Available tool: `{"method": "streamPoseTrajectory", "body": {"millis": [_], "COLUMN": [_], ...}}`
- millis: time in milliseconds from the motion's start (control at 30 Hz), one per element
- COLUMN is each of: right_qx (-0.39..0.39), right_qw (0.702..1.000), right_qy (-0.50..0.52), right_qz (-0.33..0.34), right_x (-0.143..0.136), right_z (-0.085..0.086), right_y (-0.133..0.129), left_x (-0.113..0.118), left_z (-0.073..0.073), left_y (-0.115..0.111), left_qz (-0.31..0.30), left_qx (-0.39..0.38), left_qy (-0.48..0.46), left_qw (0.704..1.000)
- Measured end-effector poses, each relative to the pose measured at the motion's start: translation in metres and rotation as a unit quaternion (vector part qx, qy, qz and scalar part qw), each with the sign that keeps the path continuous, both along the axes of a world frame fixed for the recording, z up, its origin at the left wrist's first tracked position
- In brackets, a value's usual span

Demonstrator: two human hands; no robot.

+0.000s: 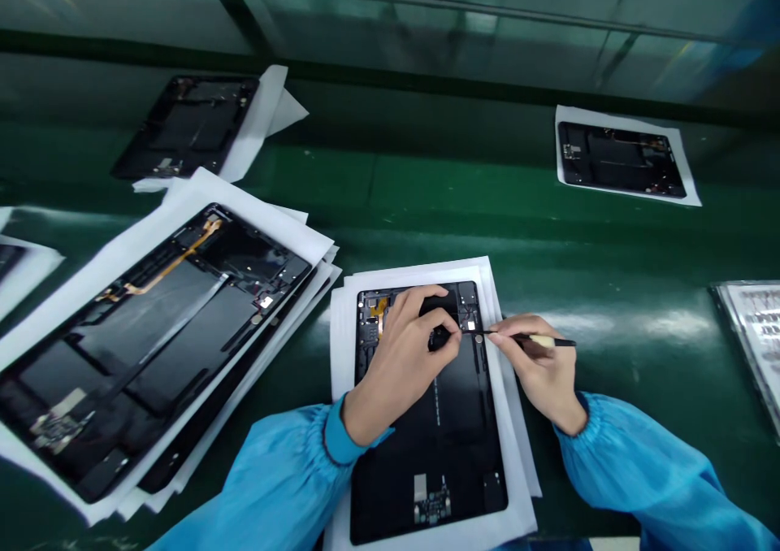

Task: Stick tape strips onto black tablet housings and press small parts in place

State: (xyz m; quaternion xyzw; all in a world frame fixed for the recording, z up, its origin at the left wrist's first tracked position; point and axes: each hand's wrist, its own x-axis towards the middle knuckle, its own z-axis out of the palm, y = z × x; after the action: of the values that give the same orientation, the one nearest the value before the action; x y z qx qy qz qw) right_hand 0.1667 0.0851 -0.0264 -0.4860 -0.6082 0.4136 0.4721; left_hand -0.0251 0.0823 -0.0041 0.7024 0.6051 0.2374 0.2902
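Note:
A black tablet housing (426, 445) with its inner parts showing lies on white sheets (517, 470) in front of me. My left hand (405, 356) rests over its upper part, thumb and index finger pinched around a small black part (439, 338). From the right, my right hand (542, 364) holds a thin tool (542, 340) with a pale section and a dark end between thumb and fingers. The dark tip of the tool reaches the housing's upper right edge, close to a small white square (471, 325) and my left fingertips.
At left, a stack of tablet housings (164, 348) lies interleaved with white sheets. Another housing (188, 124) sits behind it, and one (621, 158) at the back right. A plastic-covered tray (752, 331) is at the right edge.

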Motion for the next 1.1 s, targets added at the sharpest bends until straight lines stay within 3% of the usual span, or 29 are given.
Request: {"method": "streamPoseTrajectory", "body": {"millis": [200,767,967,1100], "right_qx": [-0.022,-0.024,-0.015,-0.013], "right_qw": [0.999,1.0,0.999,0.999], "right_qy": [-0.012,-0.002,-0.02,-0.026], "right_qz": [0.032,0.019,0.049,0.018], "right_x": [-0.003,-0.001,0.001,0.01], "right_z": [-0.003,0.0,0.003,-0.003], "right_y": [0.003,0.004,0.006,0.004], "left_x": [0.001,0.001,0.0,-0.001], "left_z": [0.0,-0.001,0.002,0.0], "left_y": [0.002,0.0,0.0,0.0], "left_qz": [0.0,-0.007,-0.008,-0.008], "left_qx": [0.005,0.017,0.006,0.003], "left_qy": [-0.002,0.003,0.004,0.007], "left_qw": [1.0,1.0,1.0,1.0]}}
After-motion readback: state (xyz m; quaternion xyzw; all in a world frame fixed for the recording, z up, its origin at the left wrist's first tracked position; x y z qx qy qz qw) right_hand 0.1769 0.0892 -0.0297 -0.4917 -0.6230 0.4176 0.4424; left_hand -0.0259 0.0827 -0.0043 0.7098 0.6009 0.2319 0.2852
